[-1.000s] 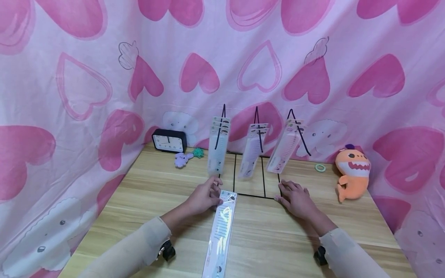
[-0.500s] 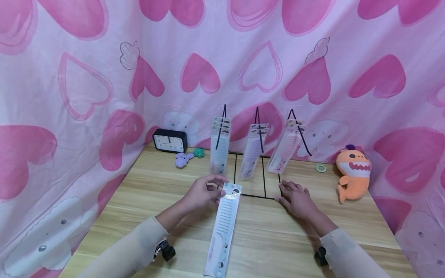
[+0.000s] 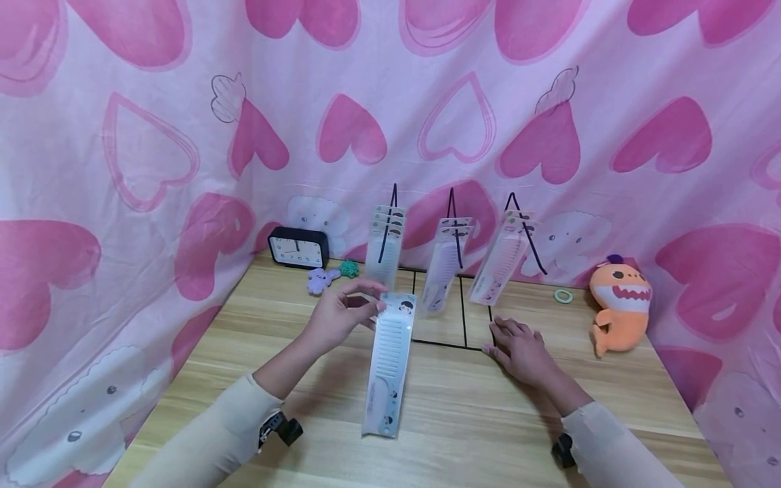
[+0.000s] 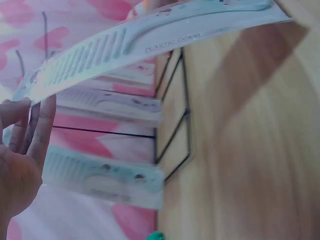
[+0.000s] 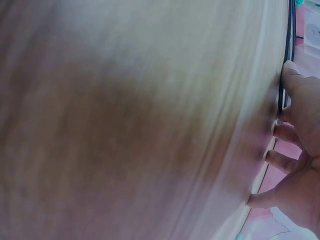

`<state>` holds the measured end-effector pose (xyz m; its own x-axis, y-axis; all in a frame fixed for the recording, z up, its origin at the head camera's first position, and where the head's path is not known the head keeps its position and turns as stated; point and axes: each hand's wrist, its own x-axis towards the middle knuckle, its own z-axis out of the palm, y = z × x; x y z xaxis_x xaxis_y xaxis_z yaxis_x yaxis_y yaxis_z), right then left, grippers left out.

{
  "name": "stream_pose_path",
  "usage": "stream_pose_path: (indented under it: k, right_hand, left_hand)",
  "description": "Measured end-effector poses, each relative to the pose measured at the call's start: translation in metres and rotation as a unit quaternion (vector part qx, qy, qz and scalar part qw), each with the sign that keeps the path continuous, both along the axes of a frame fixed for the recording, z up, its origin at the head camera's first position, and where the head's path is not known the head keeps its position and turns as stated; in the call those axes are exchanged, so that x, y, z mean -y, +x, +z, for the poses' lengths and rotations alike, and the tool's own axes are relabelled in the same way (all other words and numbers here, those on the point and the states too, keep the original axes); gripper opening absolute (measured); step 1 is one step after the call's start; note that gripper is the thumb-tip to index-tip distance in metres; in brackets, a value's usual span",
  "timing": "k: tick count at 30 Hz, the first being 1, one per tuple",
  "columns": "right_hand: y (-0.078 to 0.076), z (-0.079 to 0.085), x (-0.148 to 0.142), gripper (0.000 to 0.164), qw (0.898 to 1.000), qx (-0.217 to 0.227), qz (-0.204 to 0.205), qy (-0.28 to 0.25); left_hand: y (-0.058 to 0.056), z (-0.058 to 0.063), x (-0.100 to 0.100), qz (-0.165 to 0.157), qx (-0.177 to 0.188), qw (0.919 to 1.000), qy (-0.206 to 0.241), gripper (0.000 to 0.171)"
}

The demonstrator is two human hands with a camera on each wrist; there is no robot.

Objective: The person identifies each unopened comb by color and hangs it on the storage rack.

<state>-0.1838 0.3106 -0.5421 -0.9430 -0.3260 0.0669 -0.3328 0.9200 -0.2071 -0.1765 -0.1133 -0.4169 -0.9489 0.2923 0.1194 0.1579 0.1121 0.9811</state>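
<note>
My left hand (image 3: 338, 315) pinches the top corner of a pale blue comb (image 3: 390, 359) in a clear-fronted pack. The pack hangs down at a slant above the table, in front of a black wire rack (image 3: 448, 345). In the left wrist view, thumb and fingers hold the comb pack's (image 4: 100, 52) end. Behind it, packed combs hang on the rack's hooks: blue ones (image 3: 383, 254) at left, lilac ones (image 3: 444, 268) mid-rack, pink ones (image 3: 497, 268) at right. My right hand (image 3: 521, 349) rests at the rack's front right corner, thumb touching the wire and fingertips on the table.
A black-framed clock (image 3: 297, 247) stands at the back left, with a purple toy (image 3: 318, 279) and a green spiky ball (image 3: 348, 268) beside it. A pale green ring (image 3: 563, 295) and an orange shark plush (image 3: 619, 305) lie at right. Heart-printed cloth (image 3: 350, 129) surrounds the wooden table (image 3: 476, 420).
My left hand has lifted the blue comb pack off the table, raising it toward the rack's left side. My right hand has stayed at the rack's corner.
</note>
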Motion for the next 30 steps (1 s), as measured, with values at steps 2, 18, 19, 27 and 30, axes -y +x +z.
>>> stream_pose_path:
  k: [2,18,19,27,30]
  right_hand:
    - [0.000,0.000,0.000,0.063,1.000,-0.001,0.001,-0.001]
    - [0.001,0.000,0.000,0.064,1.000,-0.002,-0.001,-0.002]
    - [0.000,0.000,0.000,0.064,1.000,-0.002,-0.001,-0.001]
    - [0.000,-0.001,0.000,0.064,1.000,-0.003,0.000,-0.001]
    - [0.000,-0.001,0.000,0.064,1.000,-0.006,0.002,0.000]
  left_hand:
    - [0.000,0.008,0.003,0.009,-0.021,0.9997,0.004,0.026]
    - [-0.006,0.037,0.018,0.045,-0.100,0.9926,0.053,0.032]
    - [-0.007,0.037,0.018,0.046,-0.102,0.9923,0.055,0.032]
    - [-0.010,0.036,0.019,0.056,-0.107,0.9910,0.059,0.034]
    - [-0.011,0.035,0.019,0.060,-0.104,0.9911,0.058,0.034]
